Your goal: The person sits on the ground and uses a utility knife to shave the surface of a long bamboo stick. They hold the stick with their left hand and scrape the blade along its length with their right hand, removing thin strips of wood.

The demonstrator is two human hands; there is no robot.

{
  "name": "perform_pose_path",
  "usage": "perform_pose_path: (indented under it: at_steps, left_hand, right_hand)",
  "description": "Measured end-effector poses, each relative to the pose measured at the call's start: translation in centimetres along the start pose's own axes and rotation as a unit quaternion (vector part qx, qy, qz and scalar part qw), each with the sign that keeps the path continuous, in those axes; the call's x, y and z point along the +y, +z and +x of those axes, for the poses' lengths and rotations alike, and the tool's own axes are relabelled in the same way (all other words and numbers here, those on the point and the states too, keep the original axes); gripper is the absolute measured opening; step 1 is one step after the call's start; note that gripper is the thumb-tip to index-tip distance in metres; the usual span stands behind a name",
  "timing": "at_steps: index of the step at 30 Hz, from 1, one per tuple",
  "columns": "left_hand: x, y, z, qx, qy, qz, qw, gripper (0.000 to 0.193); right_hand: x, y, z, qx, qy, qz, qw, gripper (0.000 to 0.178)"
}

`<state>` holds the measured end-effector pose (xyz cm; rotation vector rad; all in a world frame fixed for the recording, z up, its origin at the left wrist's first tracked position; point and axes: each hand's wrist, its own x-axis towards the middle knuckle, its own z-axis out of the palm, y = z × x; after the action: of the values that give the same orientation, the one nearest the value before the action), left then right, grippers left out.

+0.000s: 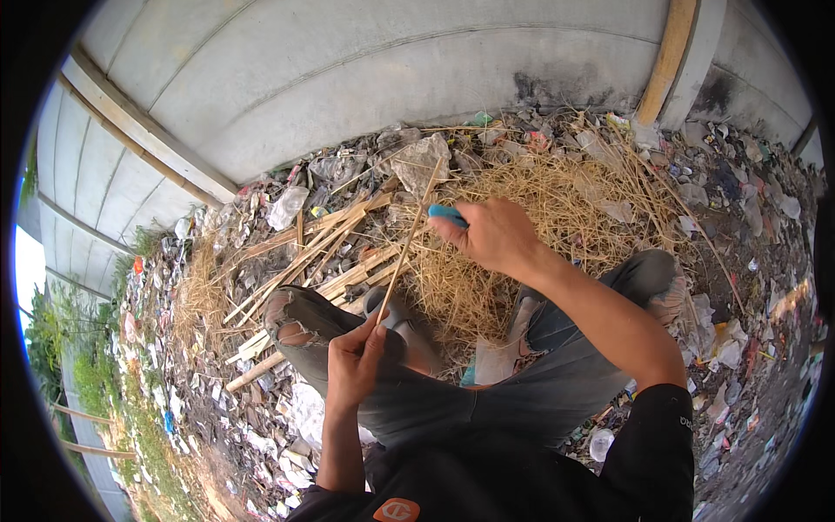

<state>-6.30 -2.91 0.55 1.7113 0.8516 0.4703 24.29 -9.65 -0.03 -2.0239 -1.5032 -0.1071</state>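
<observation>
My left hand (355, 364) is closed round the lower end of a long thin bamboo strip (407, 249), which slants up and away from me. In the fist of my right hand (497, 237) is a blue-handled tool (447, 214), close beside the strip's upper part. Its working end does not show clearly, and I cannot tell whether it touches the strip. A broad heap of pale, straw-like shavings (557, 209) lies beyond and beneath my right hand. Left of the strip, several split bamboo pieces (304, 254) lie loosely across one another.
My bent knees in dark torn trousers (300, 335) frame the work. Litter and plastic scraps (726, 344) cover the ground around me. A grey panel wall (365, 83) stands behind the heap, with a wooden post (668, 65) at the right. Green plants (91, 370) grow at the left.
</observation>
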Motion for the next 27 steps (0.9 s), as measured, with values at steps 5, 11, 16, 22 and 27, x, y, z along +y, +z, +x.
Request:
perform_pose_path:
  at_steps: [5,11,16,22,27]
  left_hand:
    - [0.1,-1.5,-1.2,-0.026,-0.006,0.024,0.999,0.035]
    - [-0.3,-0.7,0.0,-0.008,-0.006,-0.022,1.0,0.035]
    - [0.3,-0.4,0.3,-0.01,0.011,-0.005,1.0,0.036]
    - [-0.7,-1.0,-1.0,-0.009,0.009,0.011,1.0,0.033]
    - [-0.9,-1.7,-1.0,-0.03,0.013,0.002,0.999,0.035]
  right_hand:
    - [7.6,-6.3,3.8,0.063,0.167,0.036,0.983,0.079]
    - [-1.5,-2.9,-1.0,-0.011,-0.042,0.053,0.998,0.066]
    - [-3.7,-0.1,-2.4,-0.055,-0.085,0.006,0.995,0.069]
    - [2.5,-4.9,2.2,-0.012,0.085,0.015,0.996,0.07]
    - [0.7,-3.3,-0.1,0.044,0.091,0.055,0.993,0.054]
